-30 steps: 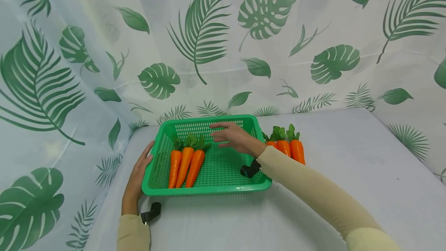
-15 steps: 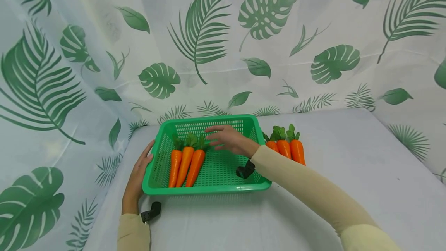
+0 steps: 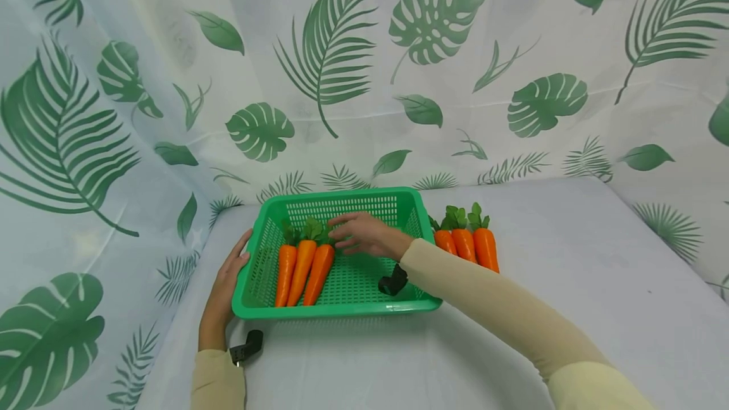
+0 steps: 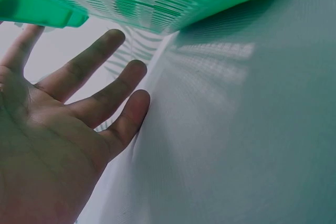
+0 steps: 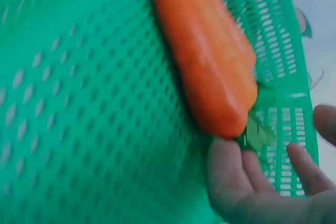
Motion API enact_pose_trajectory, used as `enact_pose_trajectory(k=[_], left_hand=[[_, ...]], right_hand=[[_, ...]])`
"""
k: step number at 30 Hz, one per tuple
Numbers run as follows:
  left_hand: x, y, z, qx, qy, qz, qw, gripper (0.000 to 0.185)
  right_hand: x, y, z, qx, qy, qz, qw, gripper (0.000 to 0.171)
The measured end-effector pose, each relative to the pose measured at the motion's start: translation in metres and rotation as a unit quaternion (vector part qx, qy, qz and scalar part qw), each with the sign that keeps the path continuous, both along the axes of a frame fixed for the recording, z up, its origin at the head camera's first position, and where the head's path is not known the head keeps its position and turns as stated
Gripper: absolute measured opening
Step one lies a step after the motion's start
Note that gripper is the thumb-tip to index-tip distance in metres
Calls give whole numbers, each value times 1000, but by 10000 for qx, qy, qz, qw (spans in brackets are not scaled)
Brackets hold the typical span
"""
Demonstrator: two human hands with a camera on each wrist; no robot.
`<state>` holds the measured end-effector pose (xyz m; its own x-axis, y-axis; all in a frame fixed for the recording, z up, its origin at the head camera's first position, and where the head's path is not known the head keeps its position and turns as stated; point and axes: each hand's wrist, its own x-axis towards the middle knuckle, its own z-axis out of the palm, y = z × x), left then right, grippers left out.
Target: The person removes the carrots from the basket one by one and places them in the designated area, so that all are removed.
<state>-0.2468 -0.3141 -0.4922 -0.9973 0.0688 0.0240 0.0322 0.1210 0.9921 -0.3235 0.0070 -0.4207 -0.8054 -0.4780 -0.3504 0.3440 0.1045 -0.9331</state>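
A green plastic basket (image 3: 342, 312) with slotted walls stands on the white-covered table. Three orange carrots (image 3: 302, 273) with leafy green tops lie side by side in its left part. My left hand (image 3: 224, 280) is at the basket's left side; in the left wrist view its fingers (image 4: 86, 66) are spread and extended beside the outer wall. Inside the basket, my right hand (image 3: 370, 235) reaches leftward to the green top of the rightmost carrot. In the right wrist view its fingertips (image 5: 226, 153) are at that carrot's top end, loosely bent, with nothing gripped.
More carrots (image 3: 464, 243) with green tops lie on the table (image 3: 560, 258) just right of the basket, partly hidden by my right sleeve (image 3: 484, 299). A leaf-printed curtain (image 3: 353, 81) hangs behind and to the left.
My right hand has moved left and slightly down inside the basket, up to the rightmost carrot's greens. The left hand, basket and carrots have stayed in place.
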Motion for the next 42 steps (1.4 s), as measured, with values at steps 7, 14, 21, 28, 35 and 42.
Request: enact_pose_trajectory(k=[7,14,21,28,35,42], left_hand=[[0,2,-1,81,41,-88,9999,57],[-1,5,1,3,94,-52,9999,56],[1,4,2,-30,39,-14,10000,56],[1,3,3,-107,38,15,9999,56],[1,1,2,-46,33,-1,10000,57],[1,0,1,-39,22,14,10000,57]], right_hand=[[3,-6,-13,116,-87,-5,9999,49],[5,-6,-13,135,28,-141,9998,50],[6,-5,-13,289,36,-304,9991,50],[8,-8,-13,199,-20,-556,9983,51],[7,-11,-16,503,91,-629,9967,40],[6,-13,-17,626,28,-158,9979,40]])
